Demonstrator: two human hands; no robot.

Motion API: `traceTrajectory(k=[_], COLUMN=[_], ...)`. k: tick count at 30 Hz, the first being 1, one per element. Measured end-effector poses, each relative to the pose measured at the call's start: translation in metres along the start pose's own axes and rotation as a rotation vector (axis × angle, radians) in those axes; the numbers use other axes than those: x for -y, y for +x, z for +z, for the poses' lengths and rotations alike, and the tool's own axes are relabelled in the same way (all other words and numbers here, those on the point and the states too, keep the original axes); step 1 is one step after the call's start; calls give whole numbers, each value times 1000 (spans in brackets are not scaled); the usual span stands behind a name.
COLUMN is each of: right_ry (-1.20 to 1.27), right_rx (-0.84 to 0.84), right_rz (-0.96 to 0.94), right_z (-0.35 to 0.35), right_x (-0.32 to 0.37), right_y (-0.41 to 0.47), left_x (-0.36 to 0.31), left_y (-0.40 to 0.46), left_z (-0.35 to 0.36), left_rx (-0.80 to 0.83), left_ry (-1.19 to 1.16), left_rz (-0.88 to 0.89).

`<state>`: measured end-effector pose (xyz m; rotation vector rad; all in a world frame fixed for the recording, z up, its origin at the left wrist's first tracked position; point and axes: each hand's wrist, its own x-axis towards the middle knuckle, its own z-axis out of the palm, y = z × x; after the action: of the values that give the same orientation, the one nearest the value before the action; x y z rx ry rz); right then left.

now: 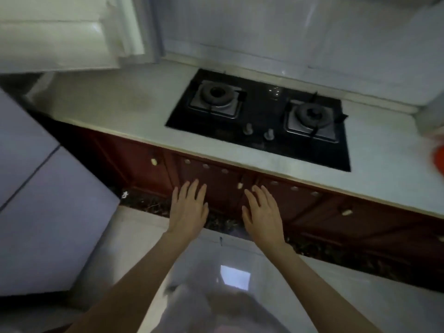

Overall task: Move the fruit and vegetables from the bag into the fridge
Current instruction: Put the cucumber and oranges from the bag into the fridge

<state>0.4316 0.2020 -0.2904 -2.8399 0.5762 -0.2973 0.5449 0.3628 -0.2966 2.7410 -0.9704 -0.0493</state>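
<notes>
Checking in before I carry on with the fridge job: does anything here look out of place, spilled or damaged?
Nothing looks spilled or broken. The countertop and two-burner gas hob look tidy. Both hands, left hand and right hand, are open and hold nothing. An orange-red object shows at the right edge, too blurred to identify. No bag is clearly visible.

The whole view is a bit blurry. A red thing (438, 159) at the right side is cut off by the edge, and you cannot tell what it is. The fridge (43, 212) on the left is cut off too. Its open door (60, 37) up top shows only partly.
</notes>
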Motion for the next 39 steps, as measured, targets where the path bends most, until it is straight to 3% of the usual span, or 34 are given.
traceTrajectory(k=[9, 17, 27, 39], right_ry=[-98, -130, -174, -207], right_rx=[-174, -266, -320, -303], right_rz=[414, 749, 936, 985], right_z=[-83, -145, -193, -252], right_x=[-213, -338, -476, -668], right_y=[-86, -145, -134, -52], left_x=[-257, -437, -605, -760], left_y=[41, 74, 148, 294], left_z=[72, 80, 110, 152], left_rx=[104, 122, 157, 162], left_ry=[-44, -77, -99, -40], left_rz=[388, 674, 904, 968])
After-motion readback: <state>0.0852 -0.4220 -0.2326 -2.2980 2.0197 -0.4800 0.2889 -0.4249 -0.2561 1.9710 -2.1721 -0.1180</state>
